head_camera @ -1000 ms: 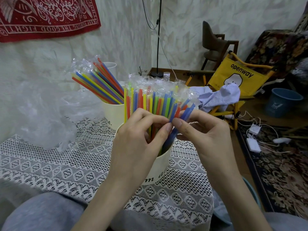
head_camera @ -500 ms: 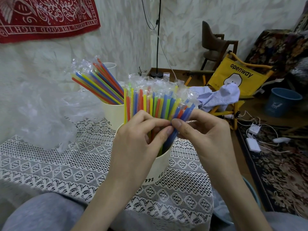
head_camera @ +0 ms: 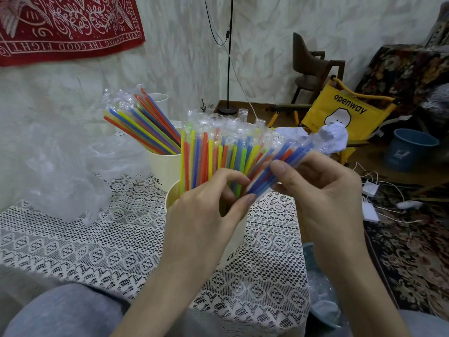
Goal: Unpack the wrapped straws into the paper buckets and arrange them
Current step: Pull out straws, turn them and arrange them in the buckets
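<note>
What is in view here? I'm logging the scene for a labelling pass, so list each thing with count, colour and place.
near paper bucket: one, cream, table centre, holding upright wrapped straws
far paper bucket: one, cream, behind it, straws leaning left
wrapped straws: many, mixed colours, in both buckets
tilted straws: a few, mostly blue, gripped above the near bucket's right side
plastic bag: one, clear, table left
lace tablecloth: one, white
folding chair: one, yellow, right background
bin: one, blue, floor right
left hand: fingers among the upright straws
right hand: grips the tilted straws
</note>
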